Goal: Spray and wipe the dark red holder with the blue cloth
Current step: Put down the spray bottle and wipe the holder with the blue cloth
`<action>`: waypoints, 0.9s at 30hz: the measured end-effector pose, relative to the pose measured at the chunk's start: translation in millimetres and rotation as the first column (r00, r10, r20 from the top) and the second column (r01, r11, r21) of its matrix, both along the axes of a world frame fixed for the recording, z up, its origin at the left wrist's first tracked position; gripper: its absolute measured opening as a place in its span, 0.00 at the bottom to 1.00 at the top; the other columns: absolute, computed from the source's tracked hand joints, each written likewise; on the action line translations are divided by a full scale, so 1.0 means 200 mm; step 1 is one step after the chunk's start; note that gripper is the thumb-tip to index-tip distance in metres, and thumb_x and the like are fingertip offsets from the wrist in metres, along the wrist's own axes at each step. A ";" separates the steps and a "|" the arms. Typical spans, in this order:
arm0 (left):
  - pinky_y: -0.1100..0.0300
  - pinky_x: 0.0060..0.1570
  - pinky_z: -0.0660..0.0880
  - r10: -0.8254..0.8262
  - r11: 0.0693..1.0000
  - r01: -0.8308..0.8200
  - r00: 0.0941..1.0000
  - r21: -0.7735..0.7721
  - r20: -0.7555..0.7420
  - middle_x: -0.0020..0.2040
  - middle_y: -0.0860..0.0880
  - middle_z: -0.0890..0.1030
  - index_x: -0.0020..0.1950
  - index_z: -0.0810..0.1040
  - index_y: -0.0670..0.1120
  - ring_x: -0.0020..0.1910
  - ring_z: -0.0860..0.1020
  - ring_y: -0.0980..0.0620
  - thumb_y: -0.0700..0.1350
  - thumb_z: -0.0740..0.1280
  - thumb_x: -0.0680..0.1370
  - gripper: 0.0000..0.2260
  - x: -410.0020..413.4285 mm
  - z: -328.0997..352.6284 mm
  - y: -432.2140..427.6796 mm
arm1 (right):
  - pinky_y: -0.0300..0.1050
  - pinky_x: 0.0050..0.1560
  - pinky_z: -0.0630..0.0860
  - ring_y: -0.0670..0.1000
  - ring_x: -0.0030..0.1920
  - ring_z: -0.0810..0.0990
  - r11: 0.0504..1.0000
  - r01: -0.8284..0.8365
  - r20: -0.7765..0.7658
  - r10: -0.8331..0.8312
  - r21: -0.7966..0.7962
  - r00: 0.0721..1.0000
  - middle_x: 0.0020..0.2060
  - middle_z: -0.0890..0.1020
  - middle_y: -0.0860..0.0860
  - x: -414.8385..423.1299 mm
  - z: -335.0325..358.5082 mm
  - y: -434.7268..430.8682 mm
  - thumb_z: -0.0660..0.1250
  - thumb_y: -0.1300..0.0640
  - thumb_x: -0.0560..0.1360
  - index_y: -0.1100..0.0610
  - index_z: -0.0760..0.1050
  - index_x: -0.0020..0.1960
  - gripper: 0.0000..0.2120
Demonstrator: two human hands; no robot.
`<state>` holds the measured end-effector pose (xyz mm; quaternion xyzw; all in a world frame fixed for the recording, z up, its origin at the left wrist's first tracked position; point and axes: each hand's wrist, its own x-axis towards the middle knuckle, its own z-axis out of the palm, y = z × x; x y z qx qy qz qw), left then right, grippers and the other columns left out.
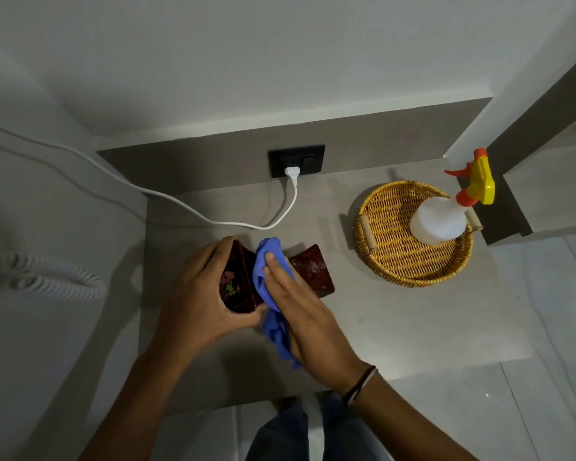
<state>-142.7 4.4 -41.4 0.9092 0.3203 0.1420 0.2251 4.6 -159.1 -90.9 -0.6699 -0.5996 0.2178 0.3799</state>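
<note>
blue cloth rubbing the dark red holder

in the middle of the frame, the left hand (200, 294) is wrapped around a dark red holder (238, 281). the thumb is at the bottom and the fingers curl over the top, so the hand is closed tight on it. the holder is tipped up on its side, and you can see a little flower picture on the dark part facing us.

the right hand (300, 314) is just to the right of it. its fingers are straight and close together, and they press a blue cloth (268, 281) flat against the holder. the cloth is bunched up at the top, and a loose end hangs down under the palm. there are thin bands around the right wrist.

behind the right hand lies a dark red dish (313, 269) with small speckles. it sits flat on the grey table (396, 321), and part of it is hidden by the fingers.

on the right side of the frame is a round woven basket (389, 247) with small wooden handles. a white spray bottle (441, 221) stands inside it, with a yellow and orange top that points to the left.

at the top middle, a white plug (292, 172) sits in a black wall socket (296, 160). its white cord (180, 202) runs down onto the table and then off to the upper left. a curly white hose is on the left edge, but it is blurry.
</note>
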 end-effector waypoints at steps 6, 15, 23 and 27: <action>0.55 0.48 0.76 0.083 0.997 -0.082 0.996 0.014 -0.032 0.62 0.43 0.82 0.75 0.75 0.43 0.57 0.83 0.40 0.68 0.75 0.60 0.48 -0.01 0.02 -0.04 | 0.65 0.78 0.70 0.61 0.84 0.55 0.949 0.230 0.221 -0.182 -0.217 0.958 0.84 0.52 0.51 0.26 -0.09 -0.08 0.74 0.74 0.72 0.59 0.59 0.84 0.45; 0.54 0.49 0.77 0.063 0.997 -0.061 0.997 0.036 -0.039 0.54 0.40 0.84 0.65 0.81 0.37 0.49 0.85 0.37 0.60 0.80 0.59 0.41 -0.03 0.03 -0.04 | 0.49 0.85 0.58 0.56 0.87 0.50 1.000 -0.019 0.052 0.019 0.007 0.998 0.86 0.52 0.51 0.00 0.04 0.02 0.66 0.72 0.81 0.58 0.55 0.85 0.37; 0.53 0.48 0.77 0.083 0.997 -0.083 0.994 -0.001 -0.066 0.57 0.40 0.83 0.69 0.79 0.39 0.52 0.84 0.36 0.55 0.87 0.57 0.45 0.03 0.06 -0.09 | 0.60 0.84 0.58 0.58 0.86 0.54 0.993 0.093 0.066 -0.088 -0.079 0.994 0.84 0.57 0.56 0.11 0.05 0.01 0.66 0.77 0.76 0.63 0.62 0.82 0.37; 0.53 0.49 0.76 0.070 0.997 -0.071 0.997 -0.029 -0.035 0.54 0.42 0.84 0.63 0.82 0.40 0.49 0.84 0.39 0.61 0.75 0.59 0.38 0.03 0.07 -0.07 | 0.52 0.85 0.59 0.54 0.85 0.59 0.984 0.144 -0.252 -0.113 0.108 0.961 0.84 0.63 0.56 -0.12 0.16 0.09 0.56 0.69 0.83 0.62 0.62 0.82 0.28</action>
